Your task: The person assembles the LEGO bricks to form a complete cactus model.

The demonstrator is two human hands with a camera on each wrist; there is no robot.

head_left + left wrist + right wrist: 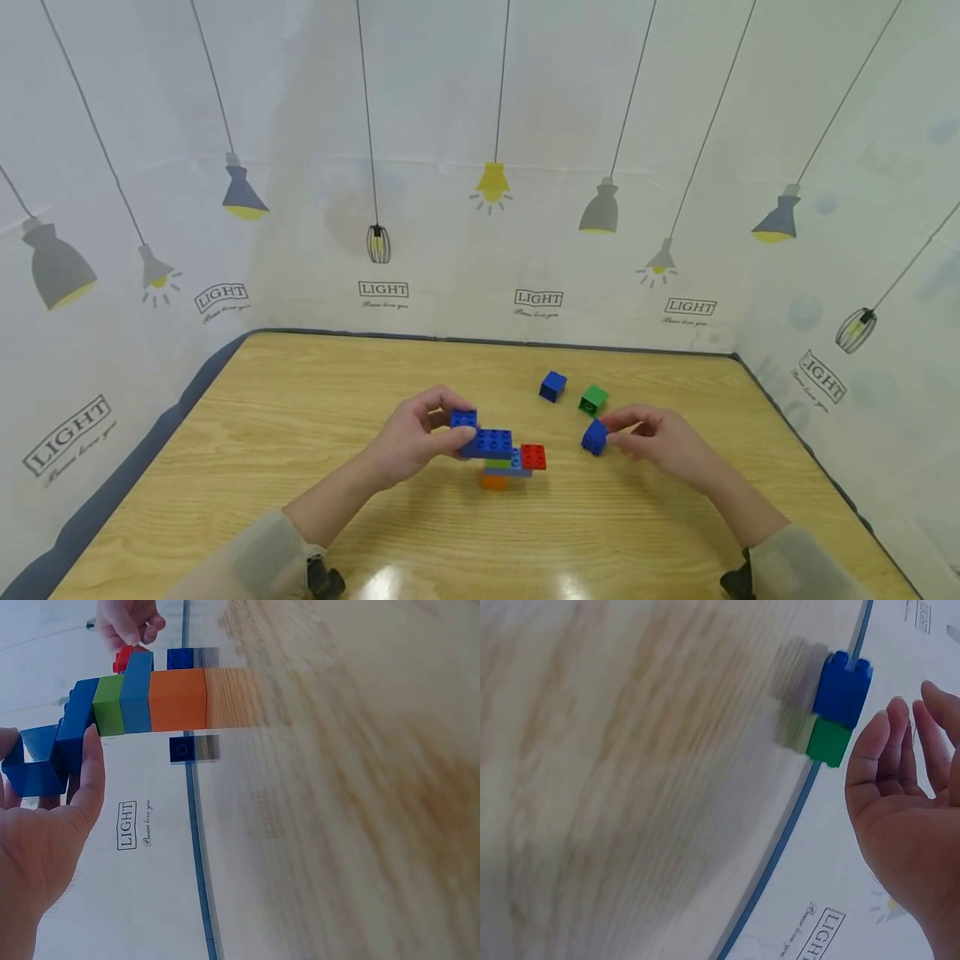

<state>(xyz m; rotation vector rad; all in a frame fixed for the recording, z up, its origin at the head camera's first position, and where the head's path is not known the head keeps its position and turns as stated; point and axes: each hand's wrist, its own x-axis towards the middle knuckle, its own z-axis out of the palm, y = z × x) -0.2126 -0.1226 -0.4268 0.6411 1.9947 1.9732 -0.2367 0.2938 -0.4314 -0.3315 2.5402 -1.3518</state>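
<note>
Printed lamps [493, 179] hung behind the table [300, 392], where the left hand [408, 437] pinched a brick stack [492, 443] (orange foot down!) up top; the right hand [663, 442], fingers parted, hovered just beside a blue brick [595, 437].

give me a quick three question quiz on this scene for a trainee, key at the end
1. Which hand grips the stack?
2. True or false: the stack's bottom block is red.
3. How many loose blue blocks lie on the table? a) one b) two c) three

Key: 1. The left hand. 2. False: it is the orange block. 3. b) two.
</note>
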